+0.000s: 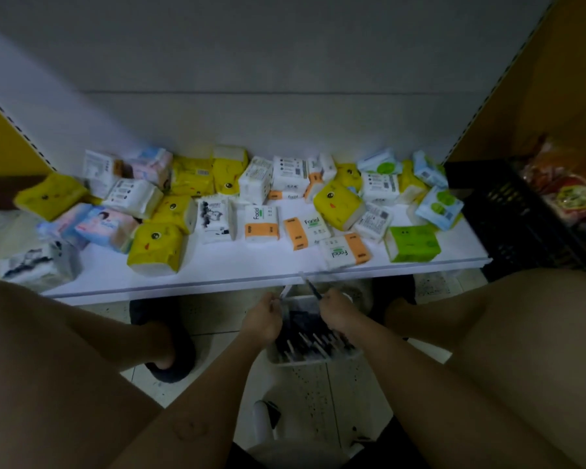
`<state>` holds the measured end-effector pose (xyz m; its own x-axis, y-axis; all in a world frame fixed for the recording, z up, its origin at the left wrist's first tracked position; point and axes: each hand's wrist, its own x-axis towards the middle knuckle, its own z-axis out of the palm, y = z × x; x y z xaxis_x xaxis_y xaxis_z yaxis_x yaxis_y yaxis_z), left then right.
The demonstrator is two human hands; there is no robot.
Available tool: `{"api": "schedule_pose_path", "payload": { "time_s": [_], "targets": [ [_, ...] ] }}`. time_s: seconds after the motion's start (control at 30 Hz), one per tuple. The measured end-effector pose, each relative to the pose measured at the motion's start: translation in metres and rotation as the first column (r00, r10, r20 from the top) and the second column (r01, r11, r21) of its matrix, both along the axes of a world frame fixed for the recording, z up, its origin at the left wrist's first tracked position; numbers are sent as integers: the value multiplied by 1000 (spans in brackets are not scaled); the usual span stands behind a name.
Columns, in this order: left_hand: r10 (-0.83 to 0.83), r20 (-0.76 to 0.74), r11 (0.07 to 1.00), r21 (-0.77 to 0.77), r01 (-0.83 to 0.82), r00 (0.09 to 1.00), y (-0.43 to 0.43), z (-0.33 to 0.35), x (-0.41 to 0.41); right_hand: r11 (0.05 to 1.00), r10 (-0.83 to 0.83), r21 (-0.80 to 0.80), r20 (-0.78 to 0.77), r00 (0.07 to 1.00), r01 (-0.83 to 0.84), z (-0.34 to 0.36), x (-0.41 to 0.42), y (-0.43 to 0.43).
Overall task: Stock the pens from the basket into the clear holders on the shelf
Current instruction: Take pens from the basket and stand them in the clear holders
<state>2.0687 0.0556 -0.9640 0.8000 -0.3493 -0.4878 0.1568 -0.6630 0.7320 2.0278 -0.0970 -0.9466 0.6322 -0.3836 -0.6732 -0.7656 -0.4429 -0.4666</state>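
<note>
A white basket (313, 361) stands on the floor between my knees and holds several dark pens (313, 341). My left hand (263, 319) hovers over the basket's left side, fingers curled round a pale pen (284, 293). My right hand (335, 311) is over the right side and grips a dark pen (308, 284) whose clear end points up toward the shelf edge. No clear holders are in view.
The low white shelf (251, 265) ahead carries many tissue packs, yellow (156, 247), white-and-orange (261, 222) and green (413, 243). A black crate (508, 214) stands at the right. My bare knees fill both lower corners, and a white stool (268, 424) is below me.
</note>
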Motion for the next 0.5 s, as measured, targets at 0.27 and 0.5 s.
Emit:
{"api": "schedule_pose_path", "payload": {
  "time_s": [0.27, 0.5],
  "targets": [
    [169, -7, 965, -203, -167, 986, -14, 38, 17, 982, -167, 161, 459, 873, 103, 33, 3, 1],
    [224, 109, 883, -444, -155, 968, -25, 92, 26, 947, -259, 308, 566, 783, 91, 81, 25, 12]
  ]
}}
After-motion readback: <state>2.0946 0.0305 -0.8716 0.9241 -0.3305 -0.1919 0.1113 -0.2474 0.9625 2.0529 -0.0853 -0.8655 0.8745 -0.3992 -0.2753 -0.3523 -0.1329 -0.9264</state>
